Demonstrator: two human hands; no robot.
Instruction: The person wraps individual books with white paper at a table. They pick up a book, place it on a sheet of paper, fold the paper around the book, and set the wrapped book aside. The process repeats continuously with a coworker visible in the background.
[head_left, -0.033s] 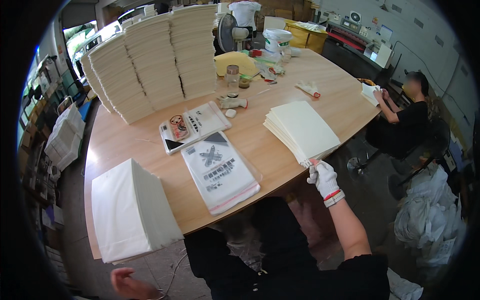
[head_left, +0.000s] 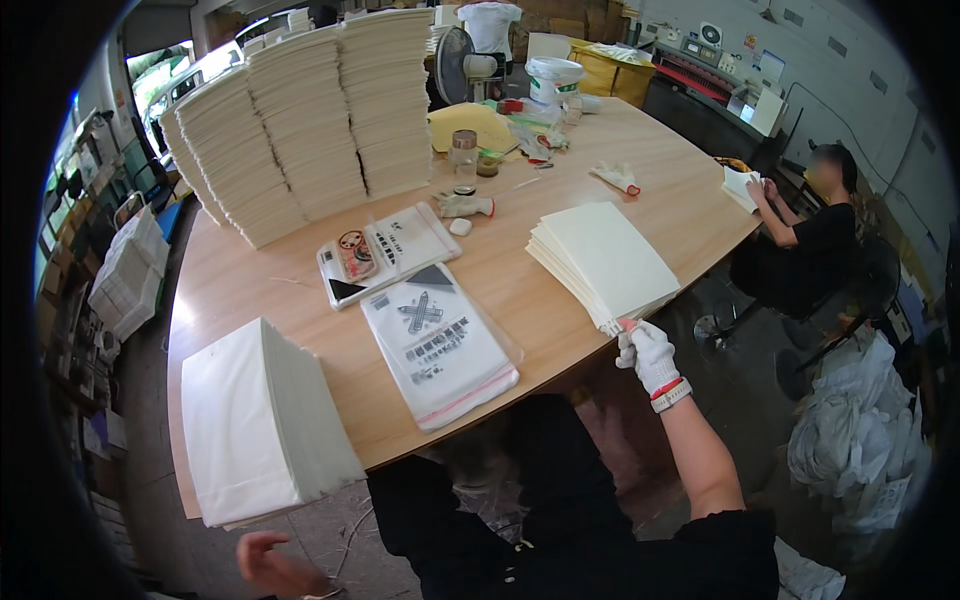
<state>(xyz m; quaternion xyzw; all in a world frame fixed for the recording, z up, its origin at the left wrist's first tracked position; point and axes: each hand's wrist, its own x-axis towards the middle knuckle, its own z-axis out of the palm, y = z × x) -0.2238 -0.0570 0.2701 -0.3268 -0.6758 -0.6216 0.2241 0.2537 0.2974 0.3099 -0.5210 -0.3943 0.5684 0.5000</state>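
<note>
My right hand (head_left: 648,352), in a white glove with some fingertips bare, pinches the near corner of a fanned stack of cream paper sheets (head_left: 608,255) at the table's front edge. My bare left hand (head_left: 280,565) hangs low in front of the table, below the tall white paper stack (head_left: 240,425), apart from it. It is smeared by motion, so its fingers are hard to make out. Between the stacks lies a pile of clear printed plastic sleeves (head_left: 440,350), with a second packet of sleeves (head_left: 410,245) behind it.
A tall wall of stacked paper (head_left: 310,130) stands at the back left. Behind the sleeves are a glass jar (head_left: 464,160), work gloves (head_left: 615,179), a fan (head_left: 455,65) and a white bucket (head_left: 553,80). At right, a seated person (head_left: 810,215) handles paper near plastic bags (head_left: 855,440).
My left hand has shifted slightly to the right, still low in front of the table. My right hand stays at the corner of the cream sheets.
</note>
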